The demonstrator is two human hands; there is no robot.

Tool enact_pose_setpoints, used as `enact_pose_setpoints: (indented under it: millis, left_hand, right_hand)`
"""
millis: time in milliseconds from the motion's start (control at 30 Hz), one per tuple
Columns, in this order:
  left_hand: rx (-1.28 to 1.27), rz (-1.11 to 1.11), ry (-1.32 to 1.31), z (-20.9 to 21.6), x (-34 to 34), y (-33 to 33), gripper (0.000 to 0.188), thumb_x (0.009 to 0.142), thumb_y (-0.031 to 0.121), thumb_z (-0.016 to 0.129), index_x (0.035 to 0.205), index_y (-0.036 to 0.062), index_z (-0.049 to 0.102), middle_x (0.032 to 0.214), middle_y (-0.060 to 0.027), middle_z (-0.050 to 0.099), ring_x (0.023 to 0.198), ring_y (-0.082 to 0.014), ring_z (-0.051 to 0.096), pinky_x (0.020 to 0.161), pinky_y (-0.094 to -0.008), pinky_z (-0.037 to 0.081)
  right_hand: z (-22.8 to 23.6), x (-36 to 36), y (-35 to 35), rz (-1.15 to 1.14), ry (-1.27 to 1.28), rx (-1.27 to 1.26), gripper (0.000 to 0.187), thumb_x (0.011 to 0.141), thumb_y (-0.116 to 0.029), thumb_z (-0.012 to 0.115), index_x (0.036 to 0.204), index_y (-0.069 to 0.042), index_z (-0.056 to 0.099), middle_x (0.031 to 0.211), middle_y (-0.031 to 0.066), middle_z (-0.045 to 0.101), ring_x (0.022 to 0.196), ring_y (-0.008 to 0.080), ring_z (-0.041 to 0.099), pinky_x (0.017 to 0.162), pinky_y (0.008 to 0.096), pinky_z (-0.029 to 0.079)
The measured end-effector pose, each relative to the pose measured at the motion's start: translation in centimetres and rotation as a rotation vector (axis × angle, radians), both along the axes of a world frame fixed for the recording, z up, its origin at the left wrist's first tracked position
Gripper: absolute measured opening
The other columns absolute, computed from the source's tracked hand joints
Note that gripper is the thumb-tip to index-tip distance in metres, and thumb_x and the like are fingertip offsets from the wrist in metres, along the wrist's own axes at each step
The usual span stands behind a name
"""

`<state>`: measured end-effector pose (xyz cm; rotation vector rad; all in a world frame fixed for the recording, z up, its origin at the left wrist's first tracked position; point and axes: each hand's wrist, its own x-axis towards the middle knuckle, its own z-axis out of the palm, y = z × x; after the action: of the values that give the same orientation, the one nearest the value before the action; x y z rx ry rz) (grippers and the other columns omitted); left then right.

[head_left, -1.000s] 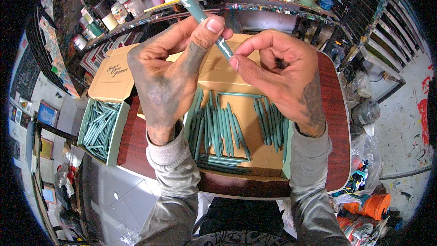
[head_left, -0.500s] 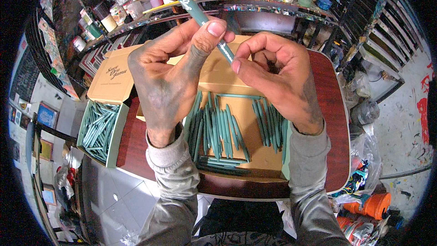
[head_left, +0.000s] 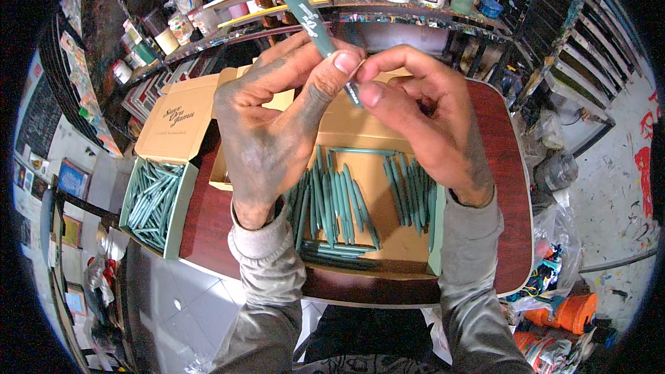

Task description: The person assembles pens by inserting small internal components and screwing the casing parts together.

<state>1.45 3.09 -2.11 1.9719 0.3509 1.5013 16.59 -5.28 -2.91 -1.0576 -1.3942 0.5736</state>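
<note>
A green pen (head_left: pixel 305 15) with white print slants in front of me above the table. My left hand (head_left: pixel 273 118) is closed on its middle, thumb on top. At the pen's lower end, my right hand (head_left: pixel 433 114) is curled with thumb and forefinger against it; a thin sliver shows between the hands, too small to name. Below lies an open cardboard box (head_left: pixel 398 261) with rows of green pens (head_left: pixel 341 201), some lying crosswise. My wrists partly cover its sides.
The dark red table (head_left: pixel 201 225) also bears a smaller open box (head_left: pixel 172 232) heaped with green pens at the left. Beyond it, a shelf (head_left: pixel 374 10) carries several paint tubs and jars. An orange container (head_left: pixel 568 314) and plastic bags stand at the right.
The pen and my left hand have shifted slightly right and down. My right thumb and forefinger have spread a little at the pen's lower end.
</note>
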Motion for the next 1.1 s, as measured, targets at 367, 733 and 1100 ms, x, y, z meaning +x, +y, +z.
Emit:
enact_pose_setpoints:
  millis: [367,733,1100]
  left_hand:
    - [-0.255,-0.129,-0.129,0.2,0.1,-1.3,0.022,0.087,0.013,0.071,0.102,-0.0029,0.071,0.092,-0.0114,0.072,0.079,-0.01,0.063,0.072,-0.023,0.051]
    - [-0.3,-0.103,-0.102,0.5,0.3,-1.6,0.024,0.091,0.017,0.068,0.099,-0.0056,0.071,0.085,-0.0084,0.071,0.076,-0.009,0.061,0.07,-0.0238,0.051]
    - [-0.37,-0.282,-0.03,0.9,1.0,-2.5,0.029,0.09,0.008,0.064,0.115,-0.007,0.062,0.103,-0.0192,0.069,0.091,-0.0185,0.067,0.083,-0.0306,0.053]
  right_hand:
    - [-0.9,-0.7,1.1,0.067,-0.033,0.159,0.019,0.09,-0.017,0.067,0.096,0.001,0.066,0.068,-0.0043,0.054,0.061,0.0016,0.044,0.053,0.0198,0.035]
    - [-1.7,0.3,0.9,0.191,-0.011,0.05,0.023,0.094,-0.016,0.061,0.105,0.004,0.062,0.082,-0.0014,0.058,0.075,0.0035,0.049,0.066,0.0213,0.042]
    - [0.4,1.3,-0.9,0.191,-0.069,-0.086,0.019,0.097,-0.016,0.055,0.1,0.003,0.061,0.078,-0.0011,0.055,0.073,0.0051,0.048,0.064,0.0237,0.042]
